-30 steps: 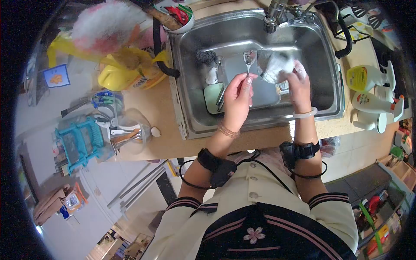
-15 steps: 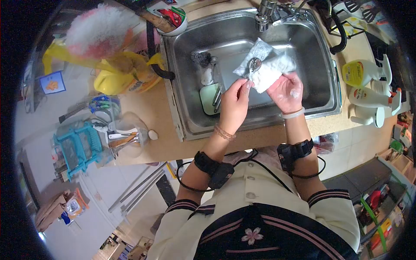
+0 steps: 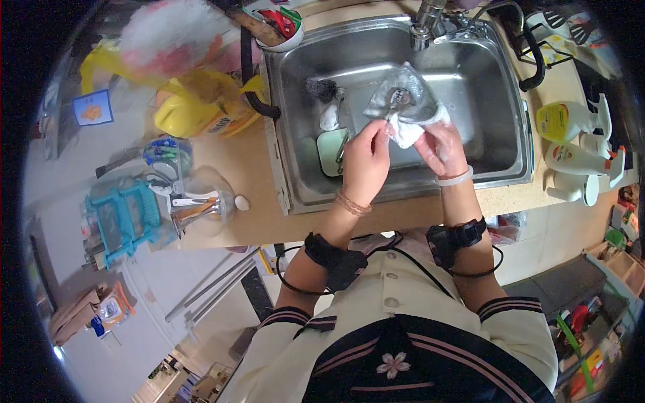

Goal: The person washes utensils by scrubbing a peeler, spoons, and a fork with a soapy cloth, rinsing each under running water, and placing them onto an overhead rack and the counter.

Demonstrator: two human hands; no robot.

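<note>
Over the sink [image 3: 484,144], my left hand [image 3: 367,161] pinches the handle of a metal spoon [image 3: 400,98], its bowl pointing away from me. My right hand [image 3: 445,149] grips a white and greyish cloth [image 3: 408,133], which spreads behind and under the spoon. Whitish suds or residue show on the right hand. A dark scourer [image 3: 322,89], a spoon with a white part [image 3: 330,118] and a pale green dish [image 3: 330,152] lie at the sink's left side. A dark utensil rests by the dish's right edge.
The faucet [image 3: 422,33] stands at the sink's back edge. Spray bottles [image 3: 563,121] line the right counter. At left are a yellow bottle [image 3: 195,111], a bowl with packets [image 3: 285,41], a teal rack [image 3: 124,218] and a clear container [image 3: 208,201] of utensils.
The cloth has been folded around and its grey side now shows behind the spoon. My right hand has turned from palm-up to closed on the cloth. The view has shifted slightly.
</note>
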